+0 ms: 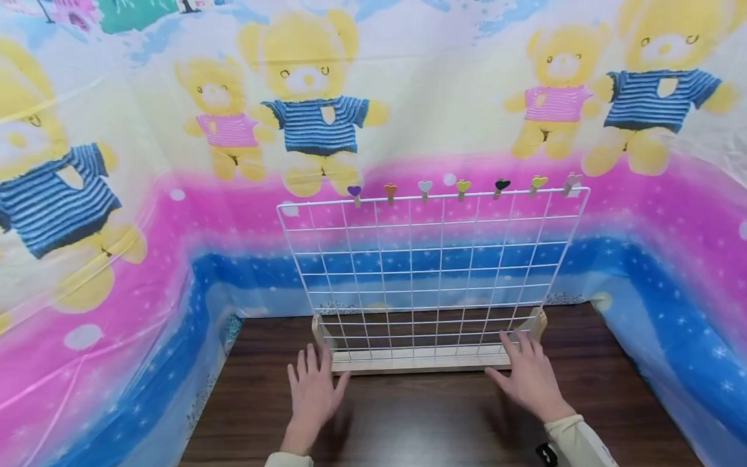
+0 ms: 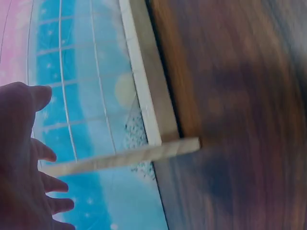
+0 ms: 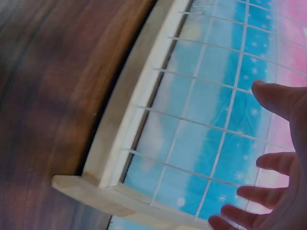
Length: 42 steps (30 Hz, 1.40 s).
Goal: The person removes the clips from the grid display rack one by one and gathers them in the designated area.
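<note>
Your left hand (image 1: pixel 313 387), right hand (image 1: pixel 528 378): fingers spread, holding nothing | near wooden base (image 1: pixel 420 360) of wire grid (image 1: pixel 432 272) | grip both base ends evenly.

Grid rack (image 1: pixel 432 272) on table (image 1: pixel 420 421), probably upright

A dark wood-grain table (image 1: pixel 420 421) carries the scene. Behind and to both sides hangs a glossy printed sheet (image 1: pixel 117 259) with yellow teddy bears in blue-striped and pink shirts above pink and blue starred bands. It closes in 3 sides of the table.
</note>
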Each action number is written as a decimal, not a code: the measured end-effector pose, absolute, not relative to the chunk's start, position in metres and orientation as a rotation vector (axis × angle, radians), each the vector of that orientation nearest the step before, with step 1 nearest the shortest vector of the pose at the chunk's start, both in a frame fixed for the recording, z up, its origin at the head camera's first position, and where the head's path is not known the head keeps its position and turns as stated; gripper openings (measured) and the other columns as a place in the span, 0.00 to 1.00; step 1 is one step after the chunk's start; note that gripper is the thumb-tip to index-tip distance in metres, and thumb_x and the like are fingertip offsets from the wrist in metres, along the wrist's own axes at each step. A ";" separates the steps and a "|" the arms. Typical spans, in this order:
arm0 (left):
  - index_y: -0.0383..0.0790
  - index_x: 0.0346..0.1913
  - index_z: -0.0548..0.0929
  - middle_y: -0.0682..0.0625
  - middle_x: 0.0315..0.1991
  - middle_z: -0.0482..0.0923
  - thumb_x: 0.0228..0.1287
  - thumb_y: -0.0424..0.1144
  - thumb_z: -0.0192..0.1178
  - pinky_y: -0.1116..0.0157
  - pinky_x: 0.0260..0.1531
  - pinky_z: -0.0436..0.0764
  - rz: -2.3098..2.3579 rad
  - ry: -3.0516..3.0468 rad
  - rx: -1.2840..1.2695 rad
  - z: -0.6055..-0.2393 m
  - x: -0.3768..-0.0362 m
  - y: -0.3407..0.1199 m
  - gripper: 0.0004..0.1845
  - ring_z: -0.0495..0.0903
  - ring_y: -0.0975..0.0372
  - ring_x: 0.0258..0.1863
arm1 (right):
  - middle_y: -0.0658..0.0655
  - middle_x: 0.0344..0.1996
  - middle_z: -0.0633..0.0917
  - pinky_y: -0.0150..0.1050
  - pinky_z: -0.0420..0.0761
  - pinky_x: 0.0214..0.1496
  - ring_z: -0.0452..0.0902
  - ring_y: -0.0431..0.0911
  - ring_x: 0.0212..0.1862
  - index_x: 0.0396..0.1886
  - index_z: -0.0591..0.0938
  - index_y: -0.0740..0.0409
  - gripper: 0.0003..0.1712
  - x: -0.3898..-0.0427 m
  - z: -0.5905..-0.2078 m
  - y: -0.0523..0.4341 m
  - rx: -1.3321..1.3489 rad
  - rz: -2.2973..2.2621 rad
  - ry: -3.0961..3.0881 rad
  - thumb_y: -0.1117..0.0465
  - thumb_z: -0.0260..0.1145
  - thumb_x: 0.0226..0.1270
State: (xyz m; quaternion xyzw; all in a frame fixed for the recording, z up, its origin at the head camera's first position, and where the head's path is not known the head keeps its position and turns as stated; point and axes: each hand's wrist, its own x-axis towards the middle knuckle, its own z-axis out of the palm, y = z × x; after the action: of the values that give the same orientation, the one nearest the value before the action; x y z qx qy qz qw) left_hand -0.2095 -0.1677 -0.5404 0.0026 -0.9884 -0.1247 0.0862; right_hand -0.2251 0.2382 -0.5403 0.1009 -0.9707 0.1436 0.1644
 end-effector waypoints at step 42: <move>0.35 0.63 0.71 0.40 0.53 0.75 0.73 0.35 0.48 0.52 0.42 0.76 -1.137 -2.734 -0.269 -0.496 -0.280 -0.220 0.19 0.76 0.51 0.47 | 0.56 0.39 0.82 0.37 0.78 0.30 0.75 0.40 0.27 0.51 0.79 0.61 0.21 -0.260 -0.305 0.127 0.972 0.714 -2.199 0.61 0.71 0.58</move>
State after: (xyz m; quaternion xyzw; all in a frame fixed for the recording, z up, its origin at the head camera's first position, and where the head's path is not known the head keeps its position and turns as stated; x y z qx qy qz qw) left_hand -0.2797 -0.2198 -0.4956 -0.0902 -0.9162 -0.3812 0.0842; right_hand -0.2597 0.1271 -0.3050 0.3683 -0.8331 0.2704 0.3117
